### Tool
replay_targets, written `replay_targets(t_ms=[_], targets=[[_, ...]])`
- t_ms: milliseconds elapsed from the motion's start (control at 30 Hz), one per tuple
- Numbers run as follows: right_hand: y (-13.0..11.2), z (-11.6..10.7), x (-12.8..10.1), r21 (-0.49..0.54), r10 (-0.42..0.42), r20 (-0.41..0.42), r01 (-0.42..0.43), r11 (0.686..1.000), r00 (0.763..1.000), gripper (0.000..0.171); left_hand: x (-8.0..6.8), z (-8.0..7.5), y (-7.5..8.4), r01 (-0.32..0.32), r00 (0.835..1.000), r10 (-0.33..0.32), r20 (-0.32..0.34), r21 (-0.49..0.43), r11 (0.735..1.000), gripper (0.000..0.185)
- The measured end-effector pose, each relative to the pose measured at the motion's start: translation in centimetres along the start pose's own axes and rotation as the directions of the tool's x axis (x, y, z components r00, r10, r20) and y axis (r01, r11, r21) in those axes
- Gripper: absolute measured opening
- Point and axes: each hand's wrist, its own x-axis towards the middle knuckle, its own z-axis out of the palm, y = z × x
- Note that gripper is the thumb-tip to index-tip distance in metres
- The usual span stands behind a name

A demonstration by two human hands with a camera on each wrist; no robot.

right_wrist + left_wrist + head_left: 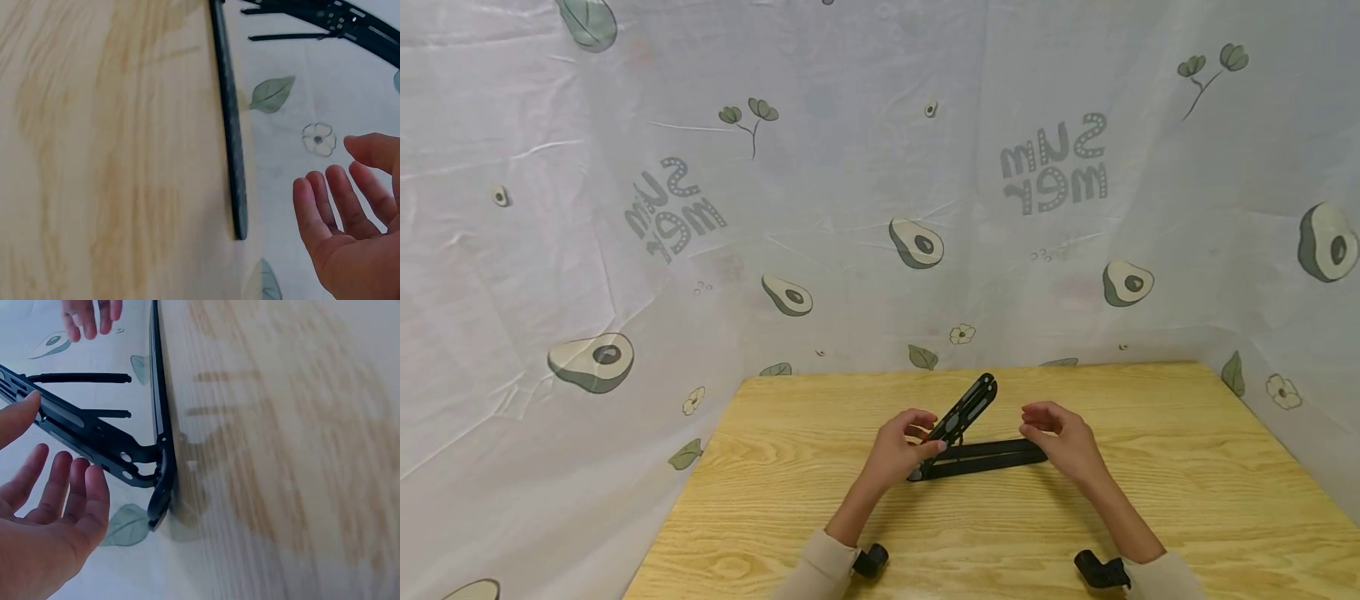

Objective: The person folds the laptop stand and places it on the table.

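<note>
A black folding laptop stand (966, 414) stands on the table, its upper part tilted up and to the right. My left hand (895, 450) holds that raised part near its lower end, thumb on one side and fingertips along the other. In the left wrist view, two thin prongs (81, 377) stick out from the stand. Its two long base legs (992, 466) lie on the wood, meeting at the left hinge. Beside their right end hovers my right hand (1067, 442), fingers loosely curved; the right wrist view shows this hand (340, 234) apart from the leg (230, 125).
The wood-grain table (805, 500) extends around the stand. A pale curtain (850, 208) printed with avocados and leaves hangs behind and along the sides. Small black cameras (871, 561) are strapped at both wrists, by the beige sleeves (820, 567).
</note>
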Motion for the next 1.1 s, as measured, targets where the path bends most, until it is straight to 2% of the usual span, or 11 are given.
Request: replay_targets(t_ms=[300,533,667,1100], targets=[[1.9,-0.4,0.0,-0.058,0.093,0.024,-0.091,0.994,0.995,0.038,0.0,0.5,-0.3,0.004,1.000,-0.004,-0.007,-0.014,1.000,0.040],[2.4,-0.6,0.3,-0.060,0.064,0.100,-0.059,0.996,0.993,0.038,-0.2,0.6,-0.3,-0.023,1.000,0.023,-0.006,-0.007,1.000,0.048],[2.4,-0.6,0.3,-0.058,0.066,0.139,-0.058,0.997,0.988,0.039,-0.1,0.6,-0.3,-0.011,1.000,0.011,0.002,0.005,1.000,0.048],[2.1,-1.0,-0.9,-0.067,0.045,0.179,-0.033,0.997,0.983,0.039,0.1,0.4,-0.3,-0.009,1.000,0.009,0.015,-0.012,1.000,0.044]])
